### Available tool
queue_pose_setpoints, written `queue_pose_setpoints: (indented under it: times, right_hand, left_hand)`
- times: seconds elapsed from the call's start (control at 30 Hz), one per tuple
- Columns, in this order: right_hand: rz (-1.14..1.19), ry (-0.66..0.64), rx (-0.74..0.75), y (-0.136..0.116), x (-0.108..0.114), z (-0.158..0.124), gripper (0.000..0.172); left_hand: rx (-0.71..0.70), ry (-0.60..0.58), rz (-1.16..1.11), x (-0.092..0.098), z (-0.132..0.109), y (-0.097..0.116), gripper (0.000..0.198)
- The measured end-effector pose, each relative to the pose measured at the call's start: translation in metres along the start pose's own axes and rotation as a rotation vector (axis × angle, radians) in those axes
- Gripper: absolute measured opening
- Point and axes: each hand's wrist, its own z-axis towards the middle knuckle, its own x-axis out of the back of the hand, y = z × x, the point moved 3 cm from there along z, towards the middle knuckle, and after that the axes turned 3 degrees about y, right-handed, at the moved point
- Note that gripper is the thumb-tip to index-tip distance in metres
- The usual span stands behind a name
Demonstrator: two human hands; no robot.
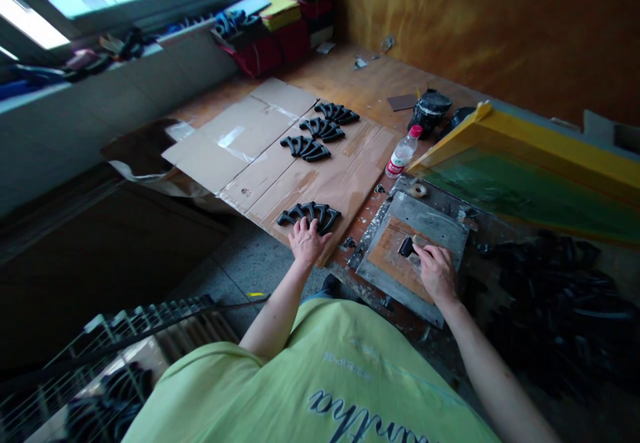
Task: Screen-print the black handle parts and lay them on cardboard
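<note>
My right hand (437,271) pinches a small black curved piece (407,247), perhaps plastic, over a brown sheet (390,246) on a flat grey plate (373,270). Its exact kind is not clear to me. On the cardboard, my left hand (307,242) lies with fingers spread against the near edge of a fanned row of black curved pieces (310,213). Whether those fingertips grip a piece is hard to see, but they look apart. Farther back, several similar pieces (323,130) lie fanned out in three rows.
A red-capped bottle (403,152) and a tape roll (418,190) stand near the plate. Beyond it a yellow-framed screen (530,176) is tilted up. A dark heap of black pieces (565,310) lies at right. The cardboard (270,176) overhangs the table's near edge; a wire rack (90,363) is lower left.
</note>
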Motion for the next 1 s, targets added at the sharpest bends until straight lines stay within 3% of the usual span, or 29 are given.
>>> queue_pose_setpoints:
  times: [0.23,0.6,0.73,1.0]
  right_hand:
    - [-0.047,0.0,0.013,-0.004,0.003,0.001,0.037]
    - [-0.049,0.023,-0.018,-0.002,-0.002,-0.001,0.038]
    - [-0.057,0.033,-0.032,-0.004,-0.003,-0.002,0.039]
    - [-0.096,0.016,-0.078,-0.009,-0.004,-0.003,0.039]
  left_hand:
    - [-0.044,-0.069,0.004,-0.02,0.019,-0.004,0.06]
    - [-0.074,-0.097,0.011,-0.016,0.043,-0.014,0.053]
    - [-0.098,-0.075,0.01,-0.009,0.08,-0.035,0.052]
    - [-0.069,-0.106,0.019,0.008,0.194,-0.073,0.063]
